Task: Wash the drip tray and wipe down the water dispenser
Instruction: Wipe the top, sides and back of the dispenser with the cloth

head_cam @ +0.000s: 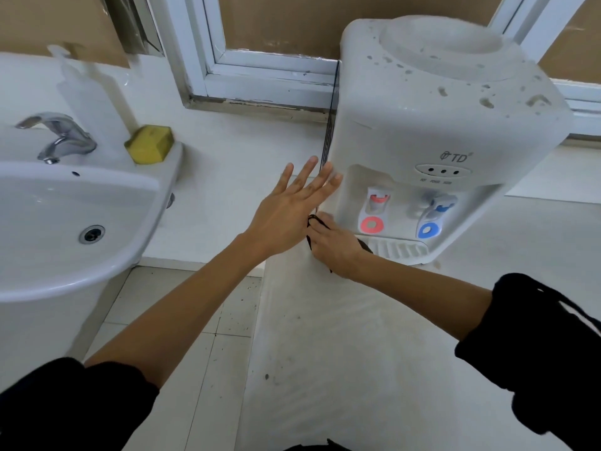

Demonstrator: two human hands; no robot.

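— Drip tray (398, 249) first: where does it sit?
— In its slot at the foot of the water dispenser (422, 125), under the red tap (374, 209) and the blue tap (432, 216), on the white counter (325, 353).
— Start nearest, then. How do the arms lie?
— Both forearms are bare, with black sleeves pushed up near the bottom corners. The right forearm reaches in from the right, across the counter, to the dispenser's front left corner.
— And the right hand (336, 247)?
— Its fingers are curled, pinching a loop of the black cord (328, 138) low against that corner, just left of the tray.
— The left hand (292, 206)?
— Raised above the right one, back to the camera, fingers straight and spread. The fingertips lie at the dispenser's left edge, over the cord; I cannot tell whether they touch it.
— Farther off?
— A white sink (81, 222) at left with a chrome faucet (58, 138), a yellow sponge (149, 144) on its rim. Behind everything, a white window frame (260, 76).
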